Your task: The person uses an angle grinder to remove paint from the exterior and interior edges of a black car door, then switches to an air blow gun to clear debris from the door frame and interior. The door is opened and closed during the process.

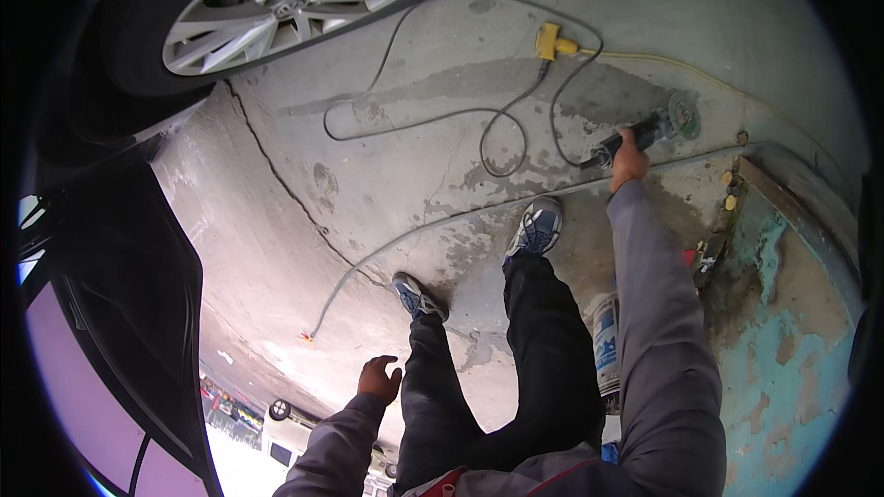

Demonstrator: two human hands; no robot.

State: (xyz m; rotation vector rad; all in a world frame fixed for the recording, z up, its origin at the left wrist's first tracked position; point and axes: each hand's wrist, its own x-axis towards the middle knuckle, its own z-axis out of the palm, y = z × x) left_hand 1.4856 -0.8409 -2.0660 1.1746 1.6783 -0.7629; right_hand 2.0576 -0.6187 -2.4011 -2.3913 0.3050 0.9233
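Observation:
Out to the right, my right hand (630, 162) is closed around the dark body of an angle grinder (650, 132). The grinder's round disc (683, 116) faces away from me, close over the concrete; I cannot tell if it touches. A black power cord (555, 120) trails from its rear in loops toward a yellow outlet block (548, 40). My left hand (378, 379) hangs beside my left leg with its thumb apart from loosely bent fingers, holding nothing. Between my feet and the grinder runs a long grey conduit (442, 221), with orange-red tips (308, 338) at its left end.
A car wheel (293, 9) stands at the upper left, with a dark open car door (138, 248) below it. A yellow cord (663, 58) crosses the far right floor. A white bucket (605, 340) stands by a peeling turquoise wall (783, 377). A crack (273, 166) splits the concrete.

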